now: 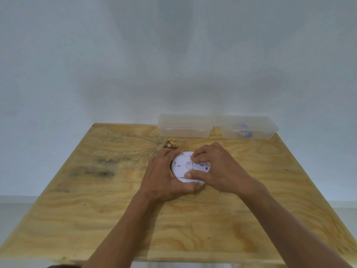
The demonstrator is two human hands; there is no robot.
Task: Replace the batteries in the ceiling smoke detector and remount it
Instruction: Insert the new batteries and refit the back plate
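On the plywood bench (116, 209), centre frame, both hands, left (164, 178) and right (218, 169), grip the round white plastic smoke detector (180, 167); likely opening its back, calling for a twist.

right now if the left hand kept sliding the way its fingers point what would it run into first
Probably the left clear plastic box at the table's far edge. The left hand grips the smoke detector, fingers pointing away and slightly right, bare wood between; depth is uncertain.

A single head-worn camera looks forward and down over a wooden table (116, 209). The far wall (173, 55) fills the upper half.
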